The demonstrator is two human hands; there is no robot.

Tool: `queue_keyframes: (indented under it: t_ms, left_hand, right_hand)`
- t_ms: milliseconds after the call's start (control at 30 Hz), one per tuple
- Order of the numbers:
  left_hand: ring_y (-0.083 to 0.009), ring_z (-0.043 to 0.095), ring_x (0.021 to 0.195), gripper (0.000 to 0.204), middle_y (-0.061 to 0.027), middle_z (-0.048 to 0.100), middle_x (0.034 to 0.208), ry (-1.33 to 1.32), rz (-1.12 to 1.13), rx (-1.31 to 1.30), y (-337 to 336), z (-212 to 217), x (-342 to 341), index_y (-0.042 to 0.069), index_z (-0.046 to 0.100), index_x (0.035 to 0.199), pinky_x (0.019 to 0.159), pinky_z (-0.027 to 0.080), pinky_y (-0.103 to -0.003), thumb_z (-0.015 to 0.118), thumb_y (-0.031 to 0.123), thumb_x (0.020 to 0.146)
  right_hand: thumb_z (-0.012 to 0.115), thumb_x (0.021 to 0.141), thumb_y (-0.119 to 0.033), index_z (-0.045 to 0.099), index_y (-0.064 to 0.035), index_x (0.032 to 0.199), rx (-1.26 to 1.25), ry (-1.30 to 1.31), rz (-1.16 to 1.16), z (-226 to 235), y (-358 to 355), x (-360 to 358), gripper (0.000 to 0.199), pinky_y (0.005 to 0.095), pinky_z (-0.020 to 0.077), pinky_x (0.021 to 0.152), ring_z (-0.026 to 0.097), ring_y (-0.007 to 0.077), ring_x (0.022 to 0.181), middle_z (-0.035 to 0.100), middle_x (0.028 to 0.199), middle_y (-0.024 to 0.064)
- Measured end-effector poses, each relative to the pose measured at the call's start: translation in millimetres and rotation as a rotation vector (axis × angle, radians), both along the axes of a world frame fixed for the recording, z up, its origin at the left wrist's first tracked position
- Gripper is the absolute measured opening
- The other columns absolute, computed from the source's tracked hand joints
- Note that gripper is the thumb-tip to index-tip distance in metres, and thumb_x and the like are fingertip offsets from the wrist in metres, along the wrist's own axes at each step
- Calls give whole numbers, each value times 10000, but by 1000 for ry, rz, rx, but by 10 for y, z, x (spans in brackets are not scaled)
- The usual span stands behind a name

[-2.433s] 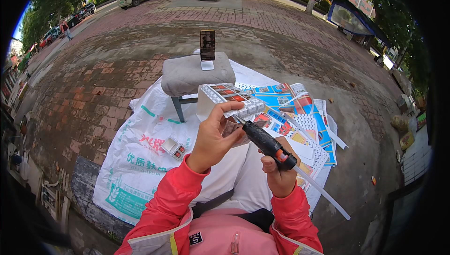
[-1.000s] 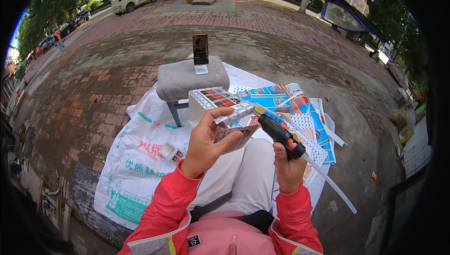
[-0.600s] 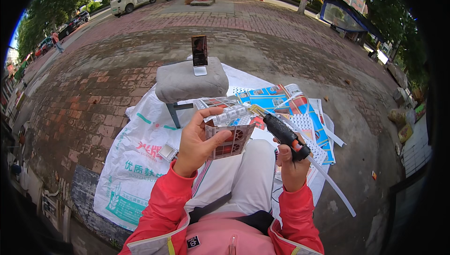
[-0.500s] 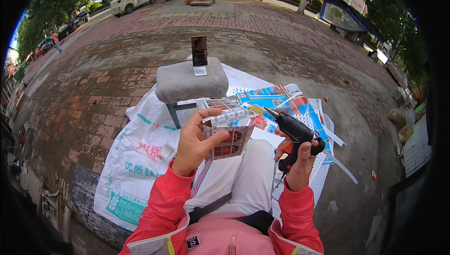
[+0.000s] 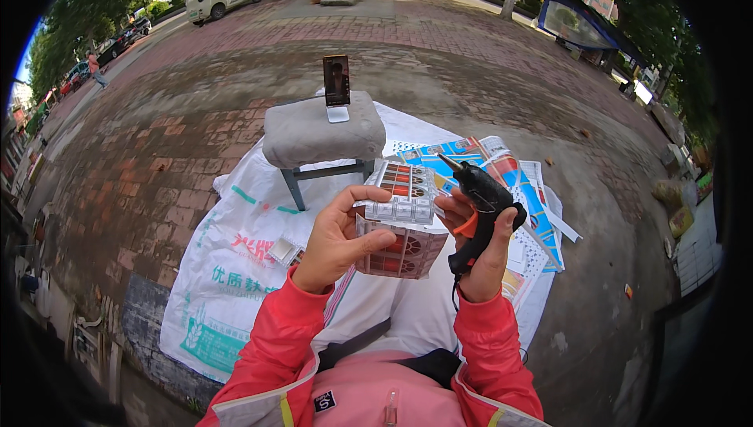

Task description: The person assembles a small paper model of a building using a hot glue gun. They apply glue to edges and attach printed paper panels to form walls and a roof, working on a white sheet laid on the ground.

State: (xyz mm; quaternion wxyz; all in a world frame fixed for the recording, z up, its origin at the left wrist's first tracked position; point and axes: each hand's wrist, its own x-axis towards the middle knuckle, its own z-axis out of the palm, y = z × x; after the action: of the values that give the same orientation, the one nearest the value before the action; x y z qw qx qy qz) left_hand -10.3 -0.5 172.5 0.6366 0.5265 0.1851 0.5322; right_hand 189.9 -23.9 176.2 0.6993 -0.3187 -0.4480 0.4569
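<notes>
Head view | left fisheye of worn pair | faces down, forward | close above hands (image 5: 331, 240)

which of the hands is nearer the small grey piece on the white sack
Left. The left hand, gripping the paper model, appears just right of the small grey piece; the right hand, holding the glue gun, is farther right, beyond the model.

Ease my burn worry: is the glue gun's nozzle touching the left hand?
No, the nozzle of the glue gun in the right hand stands well apart from the left hand.
</notes>
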Motion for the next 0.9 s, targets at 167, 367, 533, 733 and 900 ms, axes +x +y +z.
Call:
queue_keyframes:
  t_ms: [167, 367, 533, 733, 900]
  left_hand:
    - [-150, 593, 1043, 441, -108, 595, 1146, -63, -18, -25, -8, -23, 47, 10, 492, 1226, 917, 496, -298, 718, 9, 847]
    - [-129, 606, 1010, 339, -85, 601, 1144, -14, -57, -11, -18, -39, 52, 8, 532, 1155, 875, 525, -291, 702, 7, 862]
    - [-120, 605, 1000, 315, -80, 600, 1127, -30, -39, -28, -24, -63, 85, 8, 540, 1138, 869, 529, -287, 702, 16, 868]
    - [-119, 603, 1002, 311, -75, 598, 1119, -57, 4, 4, -27, -89, 137, 12, 541, 1132, 868, 523, -274, 705, 23, 869]
    - [-120, 608, 990, 305, -73, 603, 1110, -71, 10, 5, -29, -92, 152, 13, 543, 1126, 859, 528, -274, 707, 29, 870]
  right_hand:
    - [297, 943, -700, 603, 9, 1186, -8, 55, -65, -33, -4, -7, 809, 312, 457, 900, 651, 200, 964, 697, 997, 122]
    - [296, 949, -691, 615, 5, 1157, -13, 70, -97, -47, -15, 37, 793, 308, 454, 882, 651, 195, 925, 693, 948, 107]
    - [294, 952, -689, 621, 2, 1139, 2, 73, -111, -25, -57, 19, 787, 295, 449, 846, 645, 185, 895, 690, 918, 98]
    - [296, 940, -706, 627, -11, 1132, -19, 87, -134, 6, -84, -10, 794, 285, 441, 817, 637, 163, 879, 690, 895, 84]
    - [318, 937, -704, 633, -28, 1135, -14, 105, -158, 20, -94, -29, 771, 277, 442, 789, 654, 169, 870, 699, 903, 76]
